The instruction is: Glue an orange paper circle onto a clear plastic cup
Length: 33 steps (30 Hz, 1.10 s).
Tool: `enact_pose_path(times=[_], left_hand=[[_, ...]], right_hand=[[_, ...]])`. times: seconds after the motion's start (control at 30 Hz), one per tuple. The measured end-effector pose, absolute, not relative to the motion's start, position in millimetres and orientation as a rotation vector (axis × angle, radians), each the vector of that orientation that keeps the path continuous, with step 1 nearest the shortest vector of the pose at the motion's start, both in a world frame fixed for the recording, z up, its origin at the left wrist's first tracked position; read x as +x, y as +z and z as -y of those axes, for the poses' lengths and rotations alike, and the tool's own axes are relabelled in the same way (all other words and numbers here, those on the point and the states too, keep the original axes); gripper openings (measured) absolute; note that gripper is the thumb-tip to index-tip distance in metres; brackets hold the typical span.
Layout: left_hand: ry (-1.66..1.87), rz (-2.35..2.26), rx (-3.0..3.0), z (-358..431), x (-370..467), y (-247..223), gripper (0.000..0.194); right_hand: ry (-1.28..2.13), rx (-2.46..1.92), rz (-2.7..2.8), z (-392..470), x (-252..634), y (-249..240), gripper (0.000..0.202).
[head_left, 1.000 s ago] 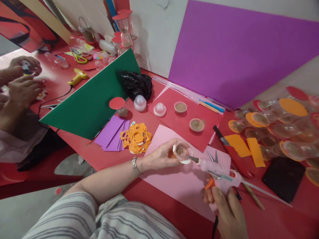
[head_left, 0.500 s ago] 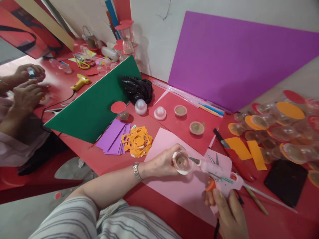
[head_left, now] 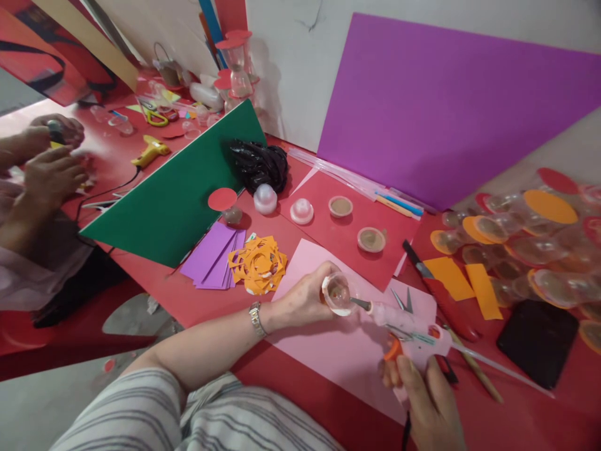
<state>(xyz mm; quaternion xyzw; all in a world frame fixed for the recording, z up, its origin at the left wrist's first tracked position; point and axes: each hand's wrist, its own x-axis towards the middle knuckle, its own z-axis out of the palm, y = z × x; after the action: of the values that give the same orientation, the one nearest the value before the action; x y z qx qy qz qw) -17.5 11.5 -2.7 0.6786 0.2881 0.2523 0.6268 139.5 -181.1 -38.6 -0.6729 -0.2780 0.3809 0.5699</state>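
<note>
My left hand (head_left: 307, 295) is closed around a small clear plastic cup (head_left: 337, 294), its mouth tilted toward the right. In my right hand (head_left: 429, 391) is a pink hot glue gun (head_left: 408, 329) with an orange trigger; a clear glue stick (head_left: 504, 364) sticks out of its back. The metal nozzle is at the cup's rim; whether it touches I cannot tell. Beneath both hands lies a sheet of pink paper (head_left: 305, 263). Scissors (head_left: 402, 300) lie partly hidden behind the glue gun.
Two sand-filled cups (head_left: 371, 240) stand on red card. Orange paper scraps (head_left: 260, 266) and purple strips (head_left: 213, 257) lie left. Stacked cup pieces (head_left: 539, 244) crowd the right. A green board (head_left: 183, 194) separates a co-worker's hands (head_left: 56, 160) and a yellow glue gun (head_left: 153, 150).
The cup and glue gun have shifted slightly left and up in view, with the nozzle still at the rim. The co-worker's hands have moved a little.
</note>
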Motion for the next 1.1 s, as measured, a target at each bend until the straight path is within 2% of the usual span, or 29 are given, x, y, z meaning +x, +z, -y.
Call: enact_pose_path(times=[0.43,0.7,0.9,1.1], left_hand=[[0.531,-0.473,1.522,-7.0,-19.6,-6.3,0.044],[0.617,-0.46,1.558,-8.7,-19.3,-10.6,0.038],[0.621,-0.547,1.575,-14.1,-19.8,-8.3,0.03],[0.624,-0.562,1.485,-14.3,-19.1,-2.9,0.035]], right_hand=[[0.977,-1.484,0.682,172.1,182.4,-70.7,0.05],[0.954,-1.419,0.718,175.0,179.1,-65.3,0.043],[0.976,-1.518,0.746,173.9,182.8,-67.3,0.05],[0.934,-1.556,0.767,174.8,174.9,-67.1,0.049]])
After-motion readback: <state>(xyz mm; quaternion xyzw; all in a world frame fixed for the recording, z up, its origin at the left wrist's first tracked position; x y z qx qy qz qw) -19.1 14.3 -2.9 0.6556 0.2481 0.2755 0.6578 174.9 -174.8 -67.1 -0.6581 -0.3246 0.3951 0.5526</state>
